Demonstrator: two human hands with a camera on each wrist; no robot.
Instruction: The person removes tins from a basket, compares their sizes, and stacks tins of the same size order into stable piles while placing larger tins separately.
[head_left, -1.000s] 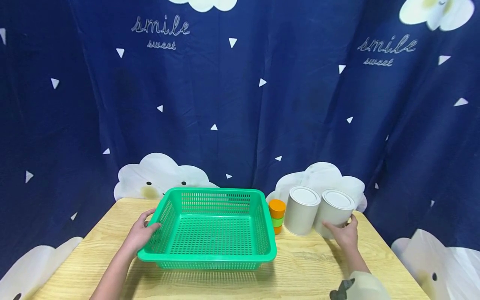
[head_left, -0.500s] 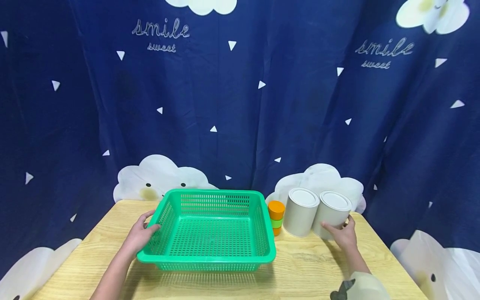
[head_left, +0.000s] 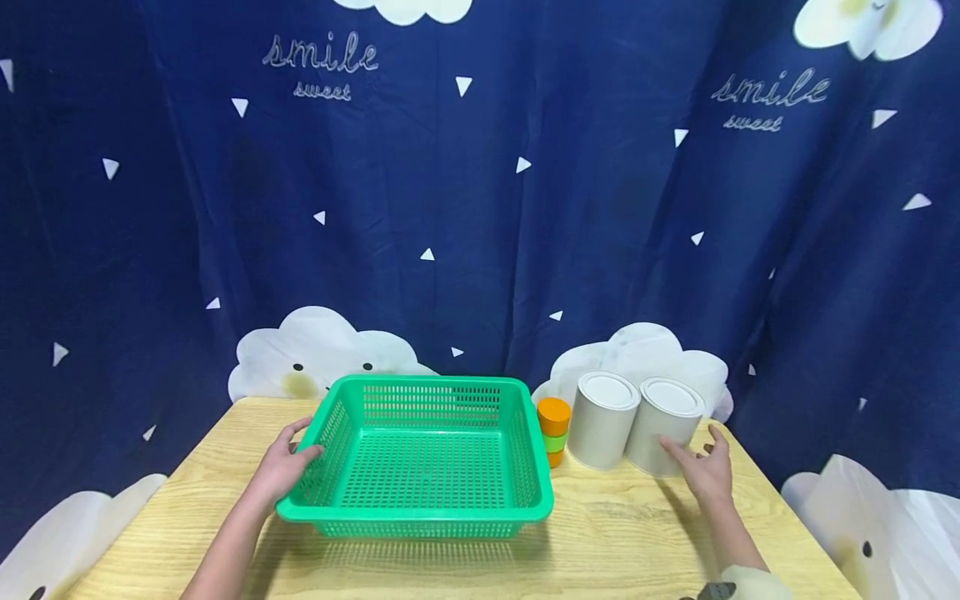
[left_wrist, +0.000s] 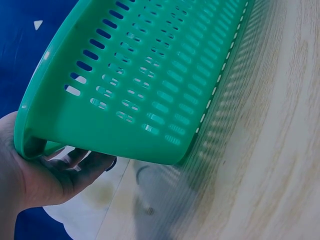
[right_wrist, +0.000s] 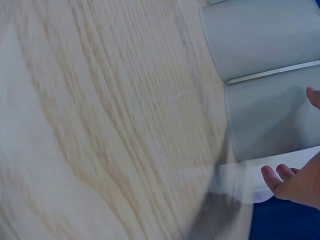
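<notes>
A green plastic basket (head_left: 420,516) with slotted walls sits on the left half of the table. My left hand (head_left: 279,462) grips its left side, thumb over the rim; in the left wrist view the fingers curl under the basket's rim (left_wrist: 85,115). Two pale grey lidded cans stand upright side by side, a left can (head_left: 602,429) and a right can (head_left: 660,429). Just off the right can's side is my right hand (head_left: 707,473), fingers spread and holding nothing. In the right wrist view, the hand (right_wrist: 297,185) has a gap between its fingers and the can (right_wrist: 270,120).
Between basket and cans stands an orange and green stack of round pieces (head_left: 554,415). The wooden table (head_left: 615,542) ends close behind the cans, against a dark blue curtain (head_left: 390,183) with white clouds and triangles.
The right hand has let go of the right can and drawn back to the right. The right can has shifted slightly left, against the other can. The left hand and basket stay put.
</notes>
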